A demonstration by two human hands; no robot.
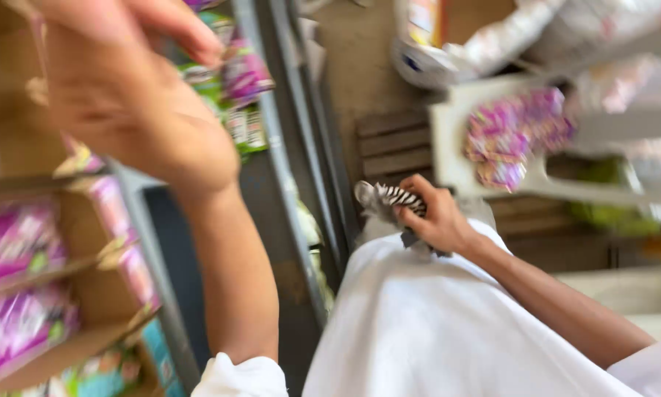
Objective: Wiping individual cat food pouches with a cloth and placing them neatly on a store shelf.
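Your left hand (124, 95) is raised close to the camera by the shelf (293, 184), its fingers pinching a purple and green packet (238, 77). Your right hand (433, 217) rests on your white-clothed lap (433, 323), fingers curled around a striped black and white wrapper (389, 198).

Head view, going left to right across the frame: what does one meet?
Open cardboard boxes of pink packets → raised left hand → grey metal shelf upright → right hand gripping a black-and-white striped cloth → white crate holding pink-purple packets.
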